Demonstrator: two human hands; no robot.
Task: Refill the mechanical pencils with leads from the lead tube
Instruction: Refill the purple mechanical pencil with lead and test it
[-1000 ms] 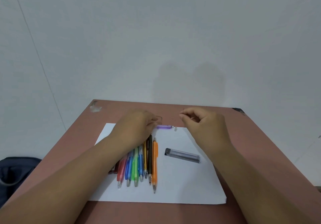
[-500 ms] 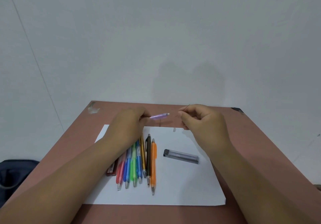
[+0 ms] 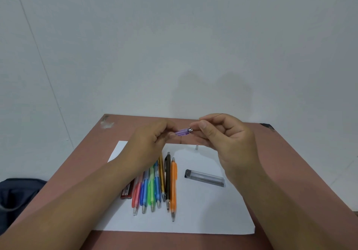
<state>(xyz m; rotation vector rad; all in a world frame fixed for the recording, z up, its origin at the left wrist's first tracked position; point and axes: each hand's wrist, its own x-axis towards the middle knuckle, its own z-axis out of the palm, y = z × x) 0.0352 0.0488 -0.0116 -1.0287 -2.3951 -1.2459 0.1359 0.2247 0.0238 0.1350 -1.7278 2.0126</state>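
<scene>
Left hand (image 3: 149, 143): middle of the frame, raised above the table, fingers curled round the purple pencil (image 3: 183, 132) – only the pencil's end pokes out toward the right.
Right hand (image 3: 230, 143): right of centre, at the same height as the left; thumb and forefinger pinched together on a thin dark lead (image 3: 219, 114), the other fingers curled loosely into the palm.
Lead: a fine line showing above the right knuckles; its lower end is hidden behind the fingertips, so whether it has entered the pencil cannot be told.
Purple pencil: held nearly level, its open end just beside the right thumb tip.
Lead tube (image 3: 205, 178): clear with a dark cap at its left end, lying flat on the paper, lower right of centre, just below the right hand and apart from the row of pencils.
Row of pencils: side by side on the paper below the left hand, tips toward the bottom of the frame – pink (image 3: 136, 197), blue (image 3: 144, 195), green (image 3: 151, 193), a lighter blue (image 3: 157, 189), yellow (image 3: 162, 174), black (image 3: 168, 178) and orange pencil (image 3: 174, 187).
Red case (image 3: 127, 190): small, dark red, at the left end of the row, partly under the left forearm.
Small cap (image 3: 196, 147): a tiny pale piece on the paper's top edge, between the hands.
Paper (image 3: 213, 215): white sheet lying on the table.
Table (image 3: 290, 172): reddish-brown, against a pale wall.
Bag (image 3: 17, 193): dark, at the lower left edge of the frame, beside the table.
</scene>
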